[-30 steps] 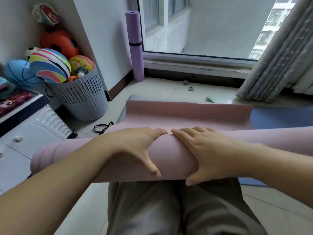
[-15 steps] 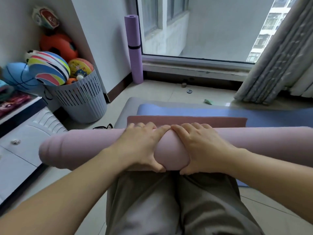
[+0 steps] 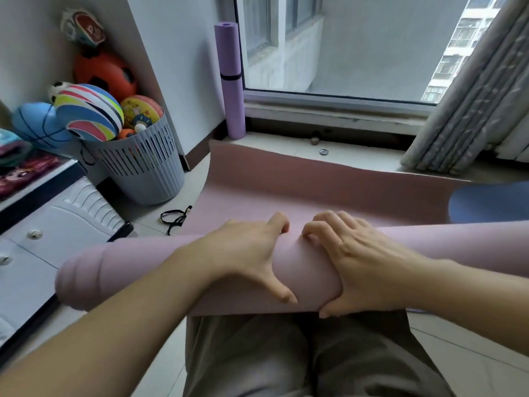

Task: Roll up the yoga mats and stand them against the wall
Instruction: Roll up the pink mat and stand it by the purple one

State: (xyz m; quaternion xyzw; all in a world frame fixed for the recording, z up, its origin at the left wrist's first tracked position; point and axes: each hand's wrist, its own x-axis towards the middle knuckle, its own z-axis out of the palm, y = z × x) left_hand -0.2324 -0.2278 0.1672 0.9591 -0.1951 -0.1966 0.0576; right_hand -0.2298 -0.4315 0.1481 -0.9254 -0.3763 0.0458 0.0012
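In the head view, the thick pink foam yoga mat roll (image 3: 303, 270) lay across the person's lap, long axis running left to right, directly under both hands. The left hand (image 3: 246, 253) and right hand (image 3: 363, 262) sat side by side at its middle, equally near, fingers curled over the far side, thumbs nearer, gripping it. Its unrolled flap (image 3: 315, 181) stretched toward the window. The grey slatted plastic basket (image 3: 143, 167) held several colourful balls (image 3: 88, 110).

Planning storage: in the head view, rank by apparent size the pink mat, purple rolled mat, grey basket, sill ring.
1. Pink mat, nearest the camera.
2. Grey basket.
3. Purple rolled mat.
4. Sill ring, tiny.
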